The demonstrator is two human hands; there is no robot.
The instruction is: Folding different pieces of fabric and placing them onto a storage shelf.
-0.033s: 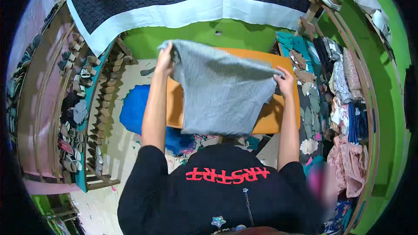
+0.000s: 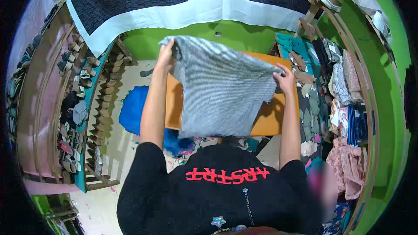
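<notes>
A thin grey-and-white striped piece of fabric (image 2: 222, 91) hangs spread out between my two hands. My left hand (image 2: 166, 55) pinches its upper left corner, where the edge is bunched. At the upper right corner, my right hand (image 2: 285, 79) grips the cloth between thumb and fingers. The lower edge hangs loose, close to my chest. Behind and below the fabric is an orange table (image 2: 274, 119), mostly covered from sight by it.
Wooden racks with many shoes (image 2: 104, 100) stand on the left. Shelves on the right carry folded clothes, among them a pink garment (image 2: 346, 161). A blue bag-like bundle (image 2: 134, 109) lies on the floor left of the table, near scattered scraps.
The striped fabric has shifted very slightly: its top edge is a little higher and its hanging lower edge has swung a little toward me. Both hands keep their hold.
</notes>
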